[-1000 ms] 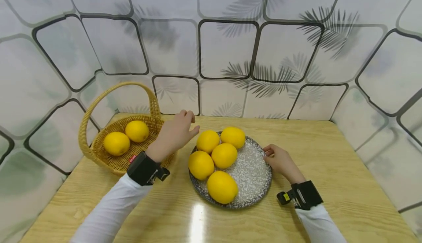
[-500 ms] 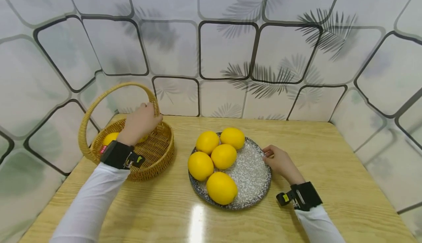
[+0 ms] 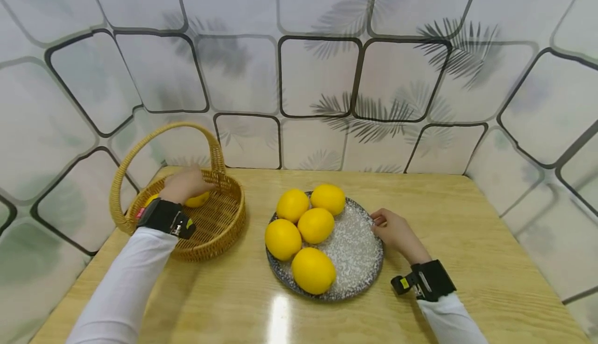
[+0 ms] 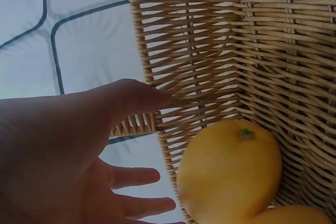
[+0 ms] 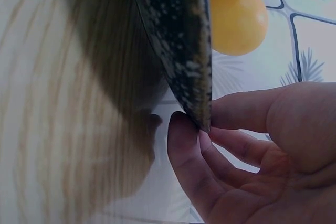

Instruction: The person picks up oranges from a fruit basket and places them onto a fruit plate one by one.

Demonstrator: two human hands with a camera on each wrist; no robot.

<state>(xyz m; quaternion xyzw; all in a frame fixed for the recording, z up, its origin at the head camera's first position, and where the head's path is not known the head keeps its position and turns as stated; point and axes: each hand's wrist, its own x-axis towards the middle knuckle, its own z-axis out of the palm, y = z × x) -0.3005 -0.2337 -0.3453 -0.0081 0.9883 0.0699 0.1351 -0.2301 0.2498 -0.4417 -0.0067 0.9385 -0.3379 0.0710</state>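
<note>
My left hand (image 3: 184,184) is over the wicker basket (image 3: 232,224), its fingers extended and apart in the left wrist view. Nothing is in its grasp. Just beyond the fingers a yellow lemon (image 4: 231,174) with a green stem mark lies against the basket wall, and part of a second lemon (image 4: 291,216) shows beside it. On the right, my right hand (image 3: 396,233) pinches the rim of a speckled grey plate (image 3: 357,261) between thumb and fingers. Several lemons (image 3: 314,270) rest on the plate's left half.
The basket's tall arched handle (image 3: 161,132) rises over the left forearm's far side. A wooden table (image 3: 448,214) bears both basket and plate. Patterned walls (image 3: 317,74) stand behind and at both sides.
My left hand has moved left from between basket and plate, then down into the basket opening, partly covering the lemons there. My right hand stays on the plate's rim.
</note>
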